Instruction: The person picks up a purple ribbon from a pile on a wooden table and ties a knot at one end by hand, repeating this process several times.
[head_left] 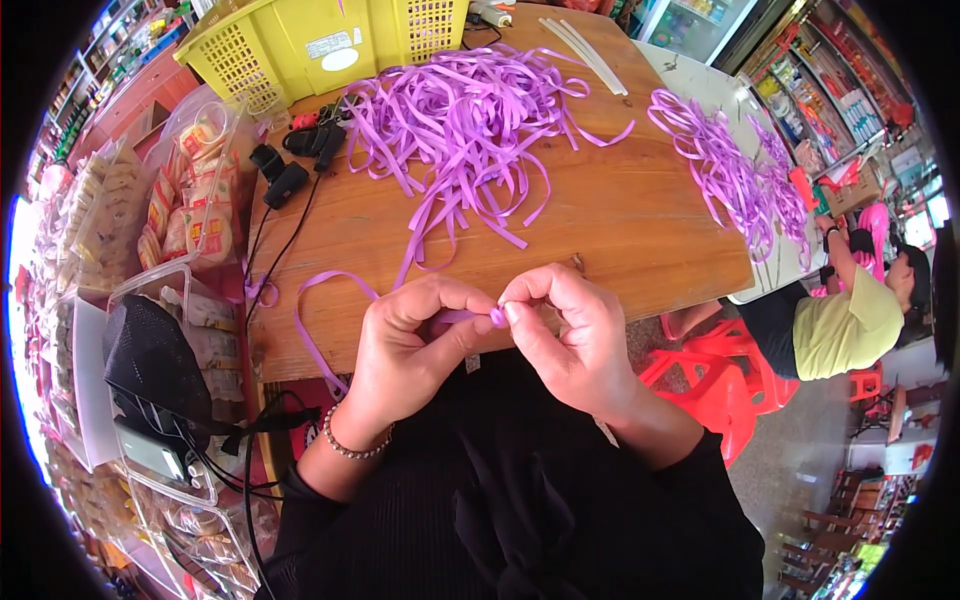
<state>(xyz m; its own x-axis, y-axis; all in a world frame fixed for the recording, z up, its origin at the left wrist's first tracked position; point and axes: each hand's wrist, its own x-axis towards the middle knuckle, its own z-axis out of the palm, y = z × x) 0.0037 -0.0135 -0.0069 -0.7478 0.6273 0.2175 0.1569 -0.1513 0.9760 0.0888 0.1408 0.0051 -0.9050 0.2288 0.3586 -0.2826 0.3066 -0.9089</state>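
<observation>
My left hand (pixel 410 340) and my right hand (pixel 565 330) meet fingertip to fingertip at the near edge of a wooden table (pixel 640 220). Between them they pinch a purple ribbon strip (pixel 320 300), folded into a small loop at the fingertips. Its free end trails left over the table edge and hangs down. A loose heap of purple ribbon strips (pixel 470 120) lies on the table beyond my hands. A bead bracelet is on my left wrist.
A yellow perforated basket (pixel 300 45) stands at the far left of the table, black glue guns (pixel 290 165) with cords beside it. White sticks (pixel 585 55) lie at the back. More purple ribbon (pixel 725 165) sits on a white table at the right, where a seated person (pixel 850 320) and red stools (pixel 715 370) are.
</observation>
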